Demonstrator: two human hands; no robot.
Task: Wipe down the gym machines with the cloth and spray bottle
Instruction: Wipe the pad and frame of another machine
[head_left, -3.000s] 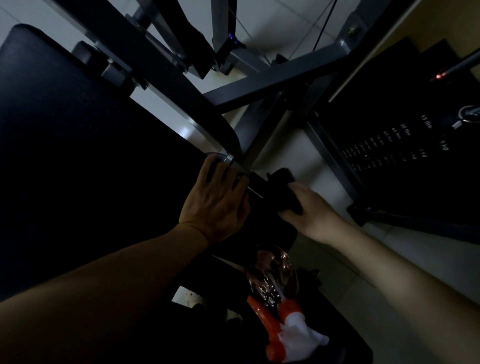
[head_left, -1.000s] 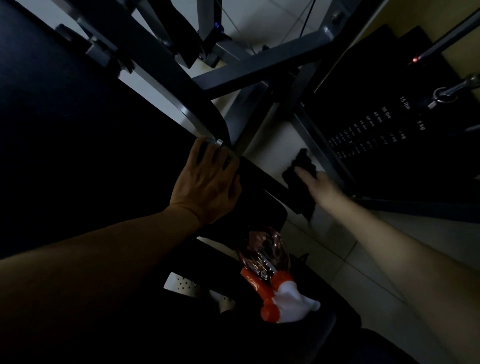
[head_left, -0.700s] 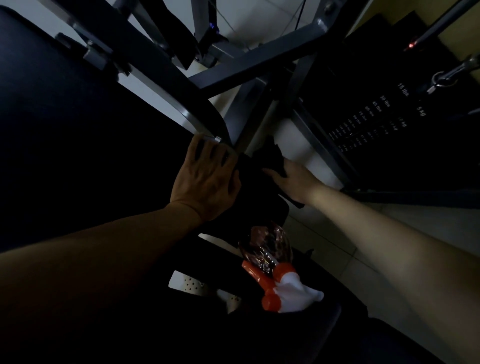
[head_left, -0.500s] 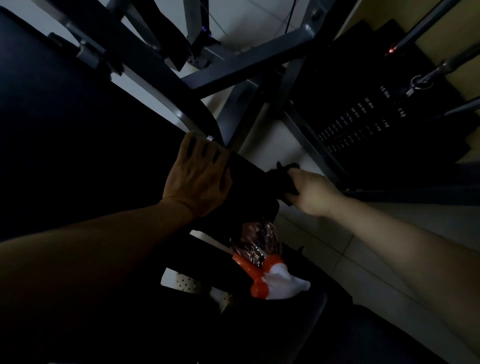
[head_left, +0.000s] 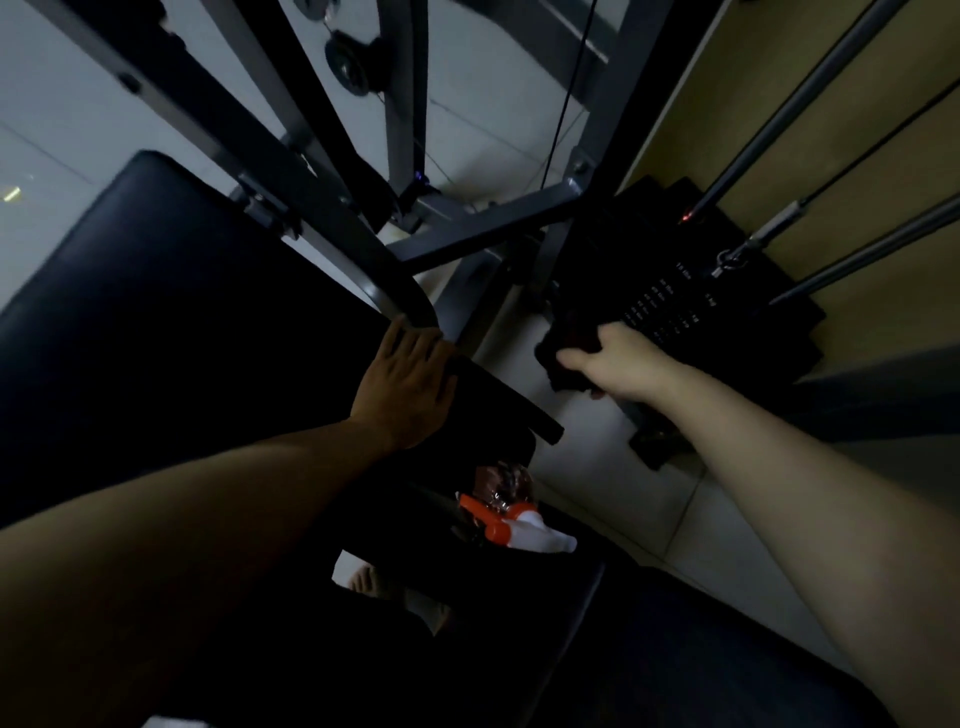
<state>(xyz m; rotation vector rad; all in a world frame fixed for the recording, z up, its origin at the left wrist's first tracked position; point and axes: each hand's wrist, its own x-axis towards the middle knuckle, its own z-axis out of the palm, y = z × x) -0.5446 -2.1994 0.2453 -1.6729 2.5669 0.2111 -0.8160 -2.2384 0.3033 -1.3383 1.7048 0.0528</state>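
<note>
In the head view, beside the weight stack (head_left: 670, 306), the right hand (head_left: 618, 358) grips the dark cloth (head_left: 558, 358), fingers curled round a bunched fold. The cloth appears soft and light; hold it bunched. The left hand (head_left: 405, 384) rests flat, fingers straight, on the black pad (head_left: 493, 395). The spray bottle (head_left: 514, 519) lies on the dark seat (head_left: 519, 597); it is probably light, smooth plastic, so grasp its neck.

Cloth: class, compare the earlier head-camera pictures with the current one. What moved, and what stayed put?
The right hand, gripping the dark cloth throughout, swung away from the black pad beside the left hand, out to the right towards the weight stack. The left hand stays flat on the pad; the spray bottle still lies where it was.
</note>
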